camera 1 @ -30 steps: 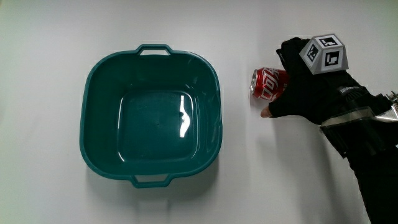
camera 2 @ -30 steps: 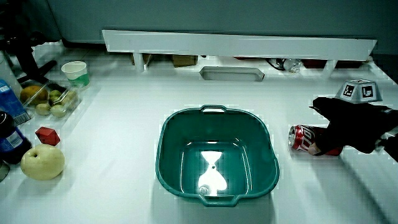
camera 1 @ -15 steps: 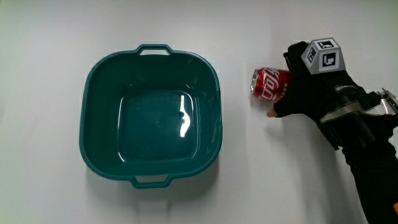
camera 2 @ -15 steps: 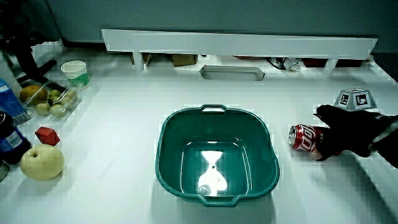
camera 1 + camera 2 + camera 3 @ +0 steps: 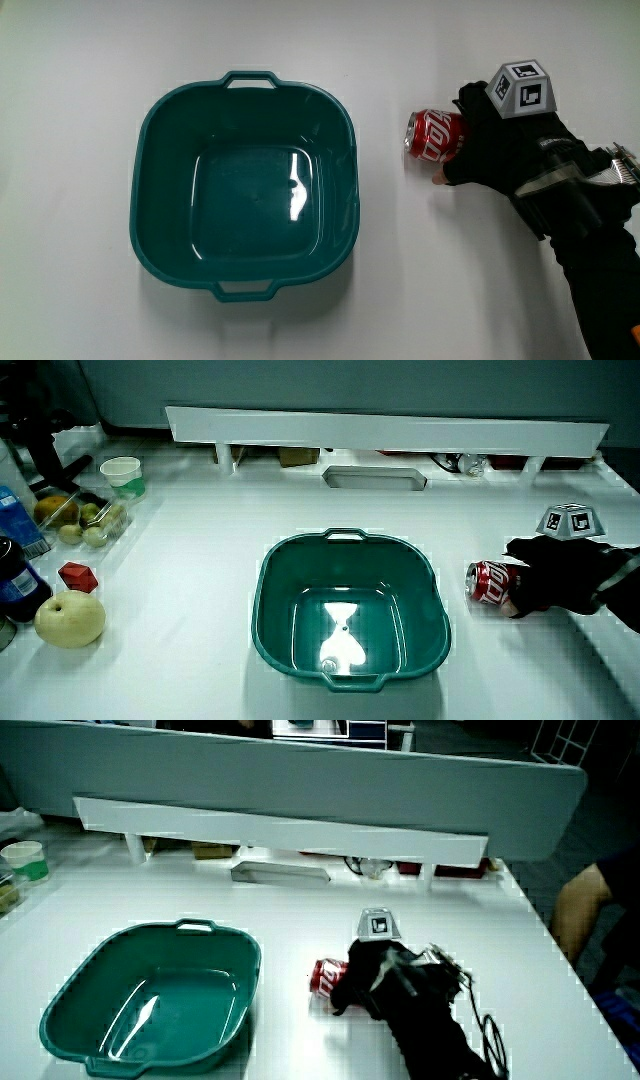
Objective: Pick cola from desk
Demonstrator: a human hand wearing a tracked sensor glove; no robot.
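Note:
A red cola can point(image 5: 428, 135) point(image 5: 489, 583) point(image 5: 326, 976) lies on its side on the white desk, beside the teal basin point(image 5: 243, 185). The gloved hand point(image 5: 484, 140) point(image 5: 560, 575) point(image 5: 385, 970) is wrapped over the can's end that points away from the basin, fingers curled around it and thumb tip under it. The patterned cube point(image 5: 522, 88) sits on the hand's back. The can still rests on the desk surface in both side views.
The teal basin point(image 5: 347, 612) point(image 5: 150, 995) holds nothing. In a side view, a pear point(image 5: 69, 618), a red block point(image 5: 76, 575), a tray of fruit point(image 5: 80, 518) and a paper cup point(image 5: 121, 471) stand at the desk's edge. A low white partition point(image 5: 385, 430) runs along the desk.
The hand has closed tighter round the can's end and shifted slightly away from the basin; the can has barely moved and stays on the desk.

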